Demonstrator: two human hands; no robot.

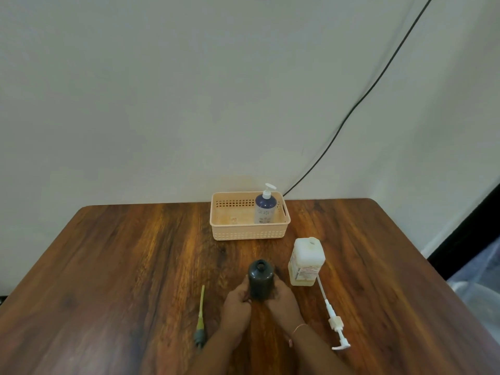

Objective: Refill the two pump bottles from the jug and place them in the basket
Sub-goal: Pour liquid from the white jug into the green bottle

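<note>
We see a dark pump bottle (260, 280) standing upright near the front middle of the wooden table (121, 266), its round neck open with no pump fitted. Our left hand (236, 304) wraps its fingers around the bottle's lower left side, and our right hand (282, 303) closes on the lower right, so both grip it. A green-tubed pump (200, 318) with a dark head lies flat just left of the left hand. To the right, a white pump (331, 316) lies flat, its tube end near the pale jug (305, 262), which stands upright with its mouth uncapped. Farther back, a blue pump bottle (265, 207) with a white pump fitted stands upright in the right end of the peach basket (247, 234).
</note>
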